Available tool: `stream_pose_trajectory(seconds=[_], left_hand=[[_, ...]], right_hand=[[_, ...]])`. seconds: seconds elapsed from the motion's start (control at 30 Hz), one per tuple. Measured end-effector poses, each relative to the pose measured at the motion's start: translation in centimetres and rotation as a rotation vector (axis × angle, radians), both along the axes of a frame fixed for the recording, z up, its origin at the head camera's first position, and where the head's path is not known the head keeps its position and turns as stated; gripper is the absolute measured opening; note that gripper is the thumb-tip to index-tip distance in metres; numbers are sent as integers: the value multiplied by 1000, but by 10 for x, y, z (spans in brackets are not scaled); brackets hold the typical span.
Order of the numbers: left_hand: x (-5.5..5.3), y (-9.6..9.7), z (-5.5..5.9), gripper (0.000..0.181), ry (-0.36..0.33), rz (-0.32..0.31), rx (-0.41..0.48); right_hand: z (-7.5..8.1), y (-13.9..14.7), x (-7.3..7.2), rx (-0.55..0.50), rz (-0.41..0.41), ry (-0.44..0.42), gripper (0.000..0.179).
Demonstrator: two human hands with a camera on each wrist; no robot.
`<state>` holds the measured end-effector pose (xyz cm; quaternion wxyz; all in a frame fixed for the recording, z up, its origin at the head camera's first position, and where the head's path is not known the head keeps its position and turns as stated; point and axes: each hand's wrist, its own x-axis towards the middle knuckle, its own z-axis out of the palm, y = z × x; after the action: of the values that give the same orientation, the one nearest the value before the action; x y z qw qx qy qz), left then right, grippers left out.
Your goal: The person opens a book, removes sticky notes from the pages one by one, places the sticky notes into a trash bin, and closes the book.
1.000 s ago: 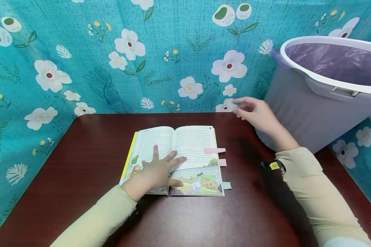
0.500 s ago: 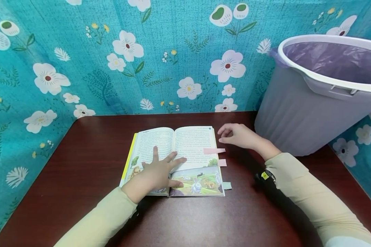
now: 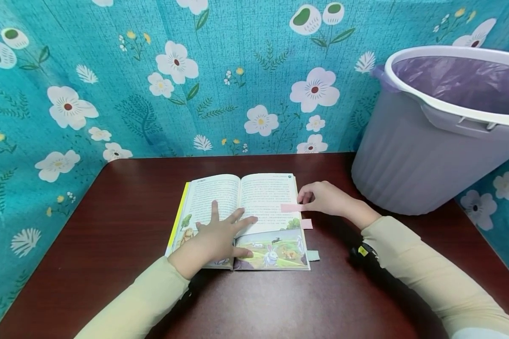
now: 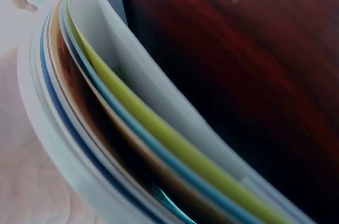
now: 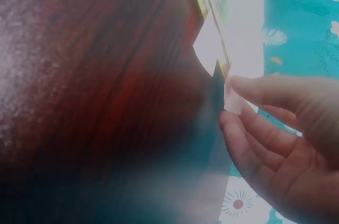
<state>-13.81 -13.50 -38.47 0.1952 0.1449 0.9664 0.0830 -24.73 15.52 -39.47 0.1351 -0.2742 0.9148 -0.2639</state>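
An open book (image 3: 265, 190) with printed text and a rabbit picture lies on the dark table. My left hand (image 3: 209, 242) rests across its lower middle, fingers spread flat over both pages. At the book's right edge, my right hand (image 3: 328, 200) pinches the outer end of a long pink sticky tab (image 3: 289, 207) between thumb and fingers. The tab's inner end lies on the right page. In the right wrist view, the pale tab (image 5: 232, 99) shows between the thumb and fingertips. The left wrist view shows the book's fanned page edges (image 4: 169, 134) close up.
Lower on the same edge, a shorter pink tab (image 3: 307, 224) and a pale green tab (image 3: 313, 255) stick out. A grey bin (image 3: 424, 155) with a purple liner stands at the back right. Behind the table (image 3: 119, 212) hangs a teal floral cloth (image 3: 220, 70).
My right hand has come down and left from beside the bin to the book's edge and taken hold of the long pink sticky tab. The left hand stays on the book.
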Motion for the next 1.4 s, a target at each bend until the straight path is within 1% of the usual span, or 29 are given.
stream_pose_trajectory(seconds=[0.23,0.37,0.43,0.67,0.9,1.2,1.4], left_hand=[[0,0,0,82,-5,-2,0],[0,0,0,82,-4,0,-2],[0,0,0,82,-4,-1,-3],[1,1,0,82,0,-6,-3],[0,2,1,82,-3,-5,-3],[1,2,2,81,-3,-8,-4],[0,1,1,82,0,-3,-3]], right_hand=[[-1,3,9,-2,30,62,13],[-1,3,14,-22,52,109,14],[0,3,16,-37,49,120,14],[4,5,24,-54,25,123,16],[5,5,28,-60,36,148,17],[7,8,32,-63,35,135,18],[6,12,33,-55,11,106,17]])
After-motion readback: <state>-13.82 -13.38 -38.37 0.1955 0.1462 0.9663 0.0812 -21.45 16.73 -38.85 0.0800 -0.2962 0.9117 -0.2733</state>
